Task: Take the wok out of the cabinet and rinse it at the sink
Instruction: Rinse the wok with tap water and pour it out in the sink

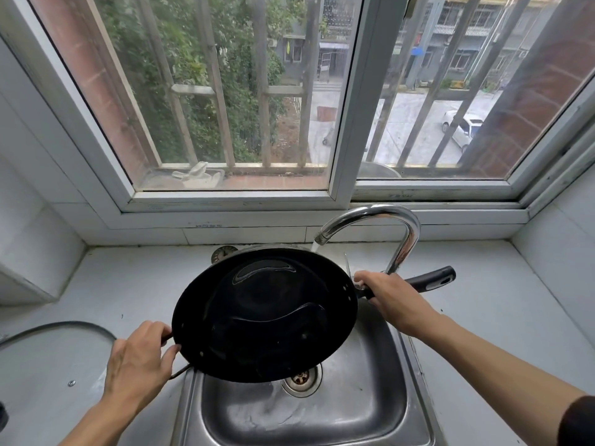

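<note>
- Head view: we hold the round black metal wok (264,313) over the stainless steel sink (380,407), under the running chrome faucet (402,239).
- Our left hand (138,362) fingers curl on the loop handle; right hand (391,296) wraps the long handle.

The wok (264,317) covers most of the sink (370,413); the tap (399,239) arches close behind; the worktop (515,317) at right lies bare.

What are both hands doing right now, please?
Left hand: closed on the small side handle of the wok.
Right hand: closed on the wok's long handle.
</note>
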{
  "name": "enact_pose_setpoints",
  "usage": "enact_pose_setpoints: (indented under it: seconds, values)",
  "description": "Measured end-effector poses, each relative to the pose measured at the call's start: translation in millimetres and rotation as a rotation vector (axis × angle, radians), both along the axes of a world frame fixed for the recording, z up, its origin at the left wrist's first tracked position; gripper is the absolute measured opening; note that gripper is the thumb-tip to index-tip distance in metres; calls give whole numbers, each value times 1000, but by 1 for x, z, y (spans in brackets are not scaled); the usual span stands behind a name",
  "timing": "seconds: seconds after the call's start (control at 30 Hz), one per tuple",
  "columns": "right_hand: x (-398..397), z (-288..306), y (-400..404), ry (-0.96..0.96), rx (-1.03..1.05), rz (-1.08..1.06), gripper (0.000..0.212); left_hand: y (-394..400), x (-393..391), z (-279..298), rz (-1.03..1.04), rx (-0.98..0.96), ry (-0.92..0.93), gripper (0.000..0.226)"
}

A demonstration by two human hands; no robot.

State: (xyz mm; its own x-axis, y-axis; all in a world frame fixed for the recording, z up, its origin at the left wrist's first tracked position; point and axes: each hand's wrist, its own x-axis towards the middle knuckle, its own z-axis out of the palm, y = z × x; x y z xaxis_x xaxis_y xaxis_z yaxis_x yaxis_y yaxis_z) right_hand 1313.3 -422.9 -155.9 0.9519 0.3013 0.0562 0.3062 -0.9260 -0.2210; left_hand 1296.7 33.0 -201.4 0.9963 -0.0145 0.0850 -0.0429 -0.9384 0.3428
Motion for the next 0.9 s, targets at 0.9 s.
enact_pose_setpoints:
  seconds: [0.9]
  values:
    - [-34,-20,-33,41,-35,-84,56,-30,23,16,-129,94,-42,30]
